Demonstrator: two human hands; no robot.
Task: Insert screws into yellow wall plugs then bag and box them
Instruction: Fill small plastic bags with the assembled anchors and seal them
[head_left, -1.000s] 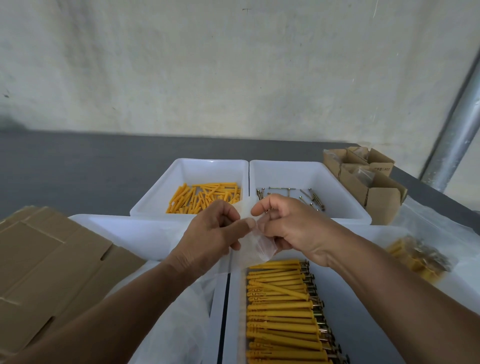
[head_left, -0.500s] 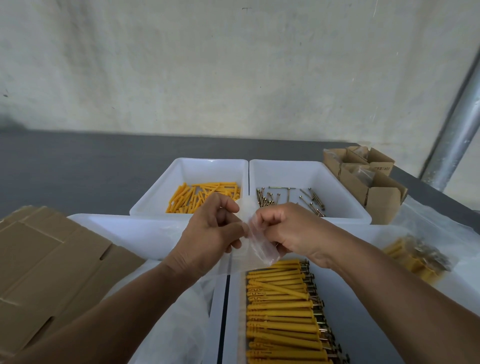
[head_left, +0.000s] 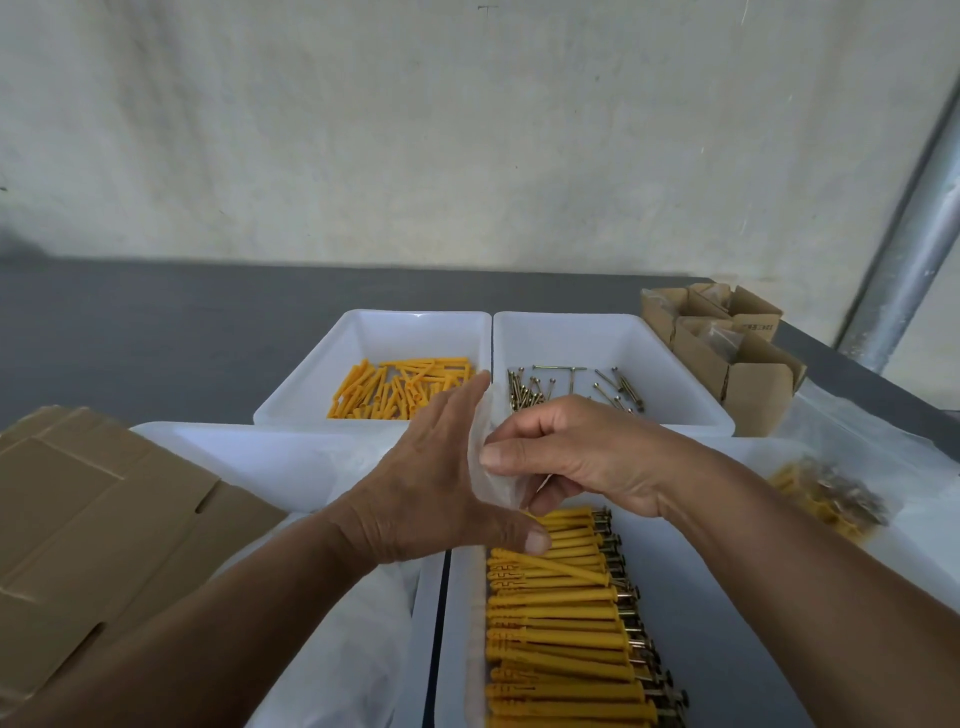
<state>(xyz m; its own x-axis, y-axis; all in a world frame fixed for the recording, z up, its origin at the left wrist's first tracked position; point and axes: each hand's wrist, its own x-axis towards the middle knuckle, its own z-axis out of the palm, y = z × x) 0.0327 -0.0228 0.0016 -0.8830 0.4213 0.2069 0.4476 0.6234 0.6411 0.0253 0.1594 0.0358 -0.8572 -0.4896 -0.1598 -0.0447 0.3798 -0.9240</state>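
Observation:
A small clear plastic bag (head_left: 485, 462) hangs between my hands above the near tray. My right hand (head_left: 576, 457) pinches its edge between thumb and fingers. My left hand (head_left: 431, 488) lies flat against the bag's left side, fingers straight and pointing up, thumb spread out low. Below them a row of yellow wall plugs with screws in them (head_left: 561, 613) lies in the near white tray (head_left: 727, 649). Loose yellow plugs (head_left: 400, 389) fill the back left bin, and loose screws (head_left: 566, 389) lie in the back right bin.
Small open cardboard boxes (head_left: 727, 353) stand at the back right. A filled bag of plugs (head_left: 826, 499) lies on plastic at the right. Flat cardboard (head_left: 93, 519) covers the left. A heap of clear bags (head_left: 353, 623) sits beside the near tray. A metal pole (head_left: 909, 249) rises at right.
My left hand has let go of its pinch on the bag and straightened its fingers against the bag's side. My right hand keeps its pinch and has dropped slightly.

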